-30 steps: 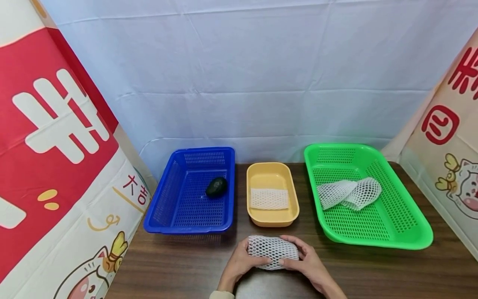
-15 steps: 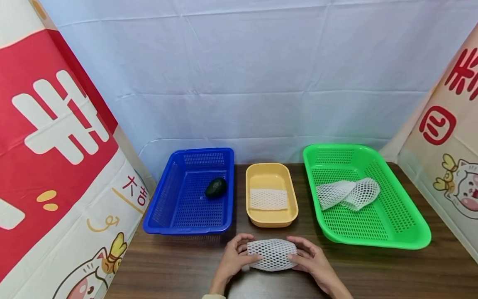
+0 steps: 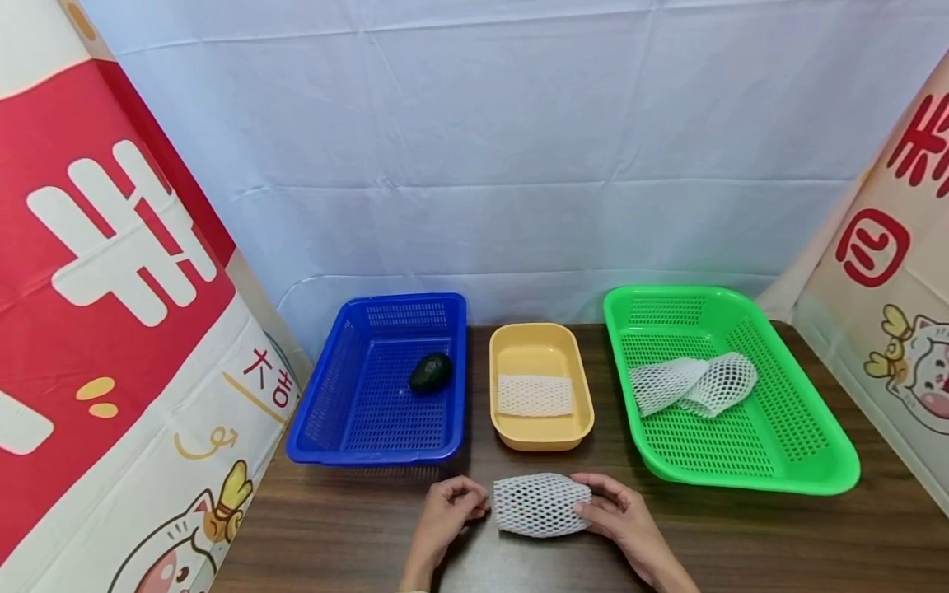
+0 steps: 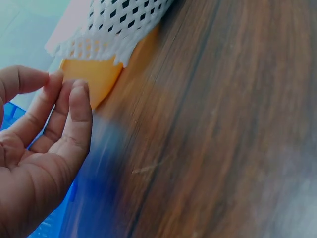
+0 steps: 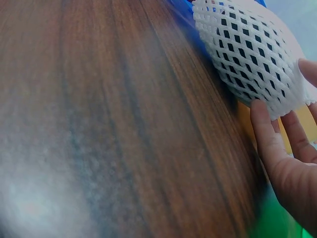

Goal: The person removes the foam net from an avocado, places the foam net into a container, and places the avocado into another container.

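Note:
A white foam net sleeve (image 3: pixel 542 505) lies sideways low in the middle of the head view. Dark green-black fruit, looking like the avocado in the blue basket, shows through its mesh. My right hand (image 3: pixel 621 520) holds the sleeve's right end between thumb and fingers; the right wrist view shows fingertips (image 5: pixel 258 106) against the mesh. Just off the other end is my left hand (image 3: pixel 448 512), its fingers curled and holding nothing. Thumb and a fingertip meet in the left wrist view, below the sleeve's frayed open end (image 4: pixel 94 48).
A blue basket (image 3: pixel 371 455) at left holds one avocado (image 3: pixel 430 372). In the middle, a yellow tray (image 3: pixel 541 442) contains a flat foam net (image 3: pixel 534 395). The green basket (image 3: pixel 749 479) at right carries two netted pieces (image 3: pixel 717 385). Everything stands on a dark wooden table (image 3: pixel 326 527).
My left hand has let go of the sleeve's left end, drawn off to the left and curled its fingers. My right hand stays on the right end, having shifted slightly right.

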`<action>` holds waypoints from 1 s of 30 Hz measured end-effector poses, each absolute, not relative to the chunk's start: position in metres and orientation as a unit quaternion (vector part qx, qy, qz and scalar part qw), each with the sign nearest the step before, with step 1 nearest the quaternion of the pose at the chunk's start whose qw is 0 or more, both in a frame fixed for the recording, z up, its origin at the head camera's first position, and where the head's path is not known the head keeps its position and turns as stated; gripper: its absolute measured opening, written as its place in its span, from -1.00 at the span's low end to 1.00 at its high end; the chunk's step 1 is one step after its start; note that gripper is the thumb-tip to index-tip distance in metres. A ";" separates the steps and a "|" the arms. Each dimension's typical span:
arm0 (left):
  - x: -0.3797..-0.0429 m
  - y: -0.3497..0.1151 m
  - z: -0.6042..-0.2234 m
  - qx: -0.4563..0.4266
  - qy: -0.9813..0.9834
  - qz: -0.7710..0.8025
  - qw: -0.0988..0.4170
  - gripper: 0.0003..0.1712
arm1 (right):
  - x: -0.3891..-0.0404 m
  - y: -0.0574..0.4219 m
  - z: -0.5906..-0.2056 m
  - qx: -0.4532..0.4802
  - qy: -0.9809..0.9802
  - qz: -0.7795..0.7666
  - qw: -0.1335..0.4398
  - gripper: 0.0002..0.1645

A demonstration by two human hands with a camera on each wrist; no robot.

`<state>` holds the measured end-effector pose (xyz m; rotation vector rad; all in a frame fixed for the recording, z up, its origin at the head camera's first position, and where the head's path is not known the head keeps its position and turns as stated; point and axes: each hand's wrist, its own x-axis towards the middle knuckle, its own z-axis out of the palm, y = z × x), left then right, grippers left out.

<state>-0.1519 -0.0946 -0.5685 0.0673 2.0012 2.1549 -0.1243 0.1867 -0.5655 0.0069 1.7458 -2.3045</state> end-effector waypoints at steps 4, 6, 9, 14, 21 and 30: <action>-0.151 -0.089 -0.570 0.053 0.688 0.717 0.102 -0.84 | -0.124 0.186 -0.566 0.009 0.607 -0.786 0.117 -0.34; -0.151 -0.085 -0.572 0.064 0.698 0.707 0.095 -0.85 | -0.124 0.185 -0.567 0.013 0.611 -0.784 0.113 -0.35; -0.151 -0.081 -0.573 0.071 0.710 0.696 0.079 -0.85 | -0.124 0.185 -0.567 0.023 0.613 -0.782 0.110 -0.35; -0.150 -0.076 -0.572 0.059 0.698 0.708 0.088 -0.77 | -0.123 0.185 -0.566 0.040 0.613 -0.782 0.108 -0.37; -0.151 -0.067 -0.573 0.116 0.641 0.746 0.139 -0.58 | -0.123 0.185 -0.567 0.058 0.618 -0.778 0.096 -0.40; -0.152 -0.047 -0.579 0.107 0.652 0.735 0.153 -0.58 | -0.124 0.186 -0.567 0.082 0.620 -0.774 0.093 -0.44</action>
